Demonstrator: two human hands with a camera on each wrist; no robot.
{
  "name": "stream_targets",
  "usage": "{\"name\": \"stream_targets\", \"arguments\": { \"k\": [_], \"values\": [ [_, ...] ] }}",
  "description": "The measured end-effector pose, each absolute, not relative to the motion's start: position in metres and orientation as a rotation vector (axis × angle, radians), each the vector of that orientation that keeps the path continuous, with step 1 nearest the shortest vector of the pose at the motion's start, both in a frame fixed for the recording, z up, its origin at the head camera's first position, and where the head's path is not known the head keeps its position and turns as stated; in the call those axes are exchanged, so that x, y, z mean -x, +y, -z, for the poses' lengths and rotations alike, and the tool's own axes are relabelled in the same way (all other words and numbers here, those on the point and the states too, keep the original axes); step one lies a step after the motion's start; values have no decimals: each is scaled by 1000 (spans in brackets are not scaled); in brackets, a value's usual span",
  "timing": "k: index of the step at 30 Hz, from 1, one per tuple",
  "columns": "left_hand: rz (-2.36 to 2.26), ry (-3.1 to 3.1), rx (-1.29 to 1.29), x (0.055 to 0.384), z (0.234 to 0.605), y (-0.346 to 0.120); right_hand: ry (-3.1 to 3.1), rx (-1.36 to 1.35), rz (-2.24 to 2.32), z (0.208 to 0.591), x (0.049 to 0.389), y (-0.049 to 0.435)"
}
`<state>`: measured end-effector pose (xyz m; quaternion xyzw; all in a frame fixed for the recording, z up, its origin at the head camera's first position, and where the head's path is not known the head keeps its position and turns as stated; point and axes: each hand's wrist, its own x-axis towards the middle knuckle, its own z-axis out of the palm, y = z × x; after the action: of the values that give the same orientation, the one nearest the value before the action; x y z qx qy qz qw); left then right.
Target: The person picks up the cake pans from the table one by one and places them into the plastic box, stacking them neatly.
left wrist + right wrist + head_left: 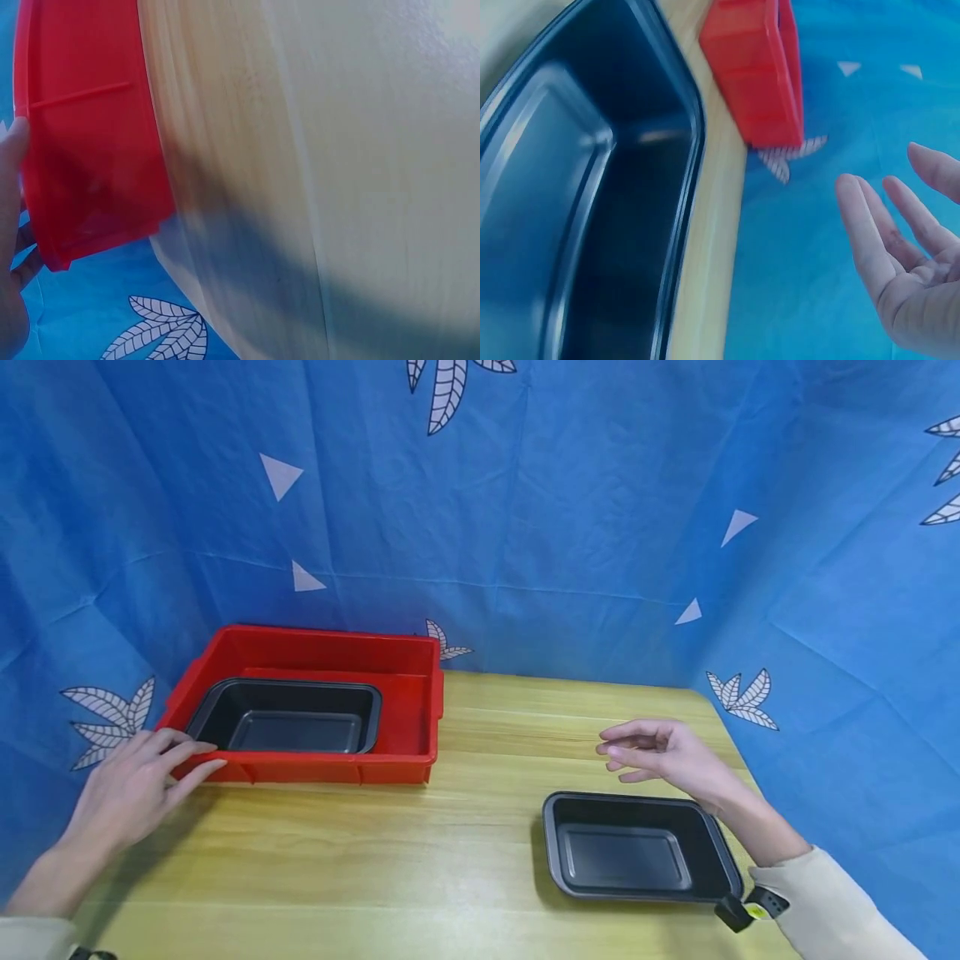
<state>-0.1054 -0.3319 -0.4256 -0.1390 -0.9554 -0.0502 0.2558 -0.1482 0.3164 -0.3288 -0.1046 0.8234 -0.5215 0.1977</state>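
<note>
At the left of the head view, a red plastic tray [405, 714] stands on the table with a black loaf pan [292, 732] inside it. My left hand [135, 783] holds the tray's near left rim, thumb outside the wall and fingers over the edge. The left wrist view shows this same red wall [97, 165] with a thumb on its rim. A second black loaf pan [626, 852] lies on the table at the right. Over its far side hovers my right hand [663, 752], fingers loosely bent and holding nothing; the right wrist view shows the fingers apart from the pan [649, 172].
A pale wooden table [480, 843] carries both containers. Blue cloth [525, 527] with leaf and triangle prints hangs behind and on both sides. A dark strap with a small device [750, 907] sits at the right wrist, near the pan's corner.
</note>
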Motion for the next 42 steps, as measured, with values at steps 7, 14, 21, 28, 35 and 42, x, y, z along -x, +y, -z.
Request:
{"name": "stream_targets", "arguments": {
  "k": [7,14,21,28,35,42],
  "values": [
    [138,-2579,391,106,426,-331,2334,179,1470,333,137,362],
    [143,-2599,372,106,426,-331,2361,147,1448,344,132,403],
    [152,-2585,373,106,425,-330,2363,48,1451,363,125,440],
    [159,-2575,382,104,425,-330,2313,-15,1504,377,116,471],
    [154,-2603,354,104,427,-331,2236,-57,1526,397,106,490],
    [154,-2634,316,103,426,-328,2233,-94,1453,412,98,491]
  ]
}}
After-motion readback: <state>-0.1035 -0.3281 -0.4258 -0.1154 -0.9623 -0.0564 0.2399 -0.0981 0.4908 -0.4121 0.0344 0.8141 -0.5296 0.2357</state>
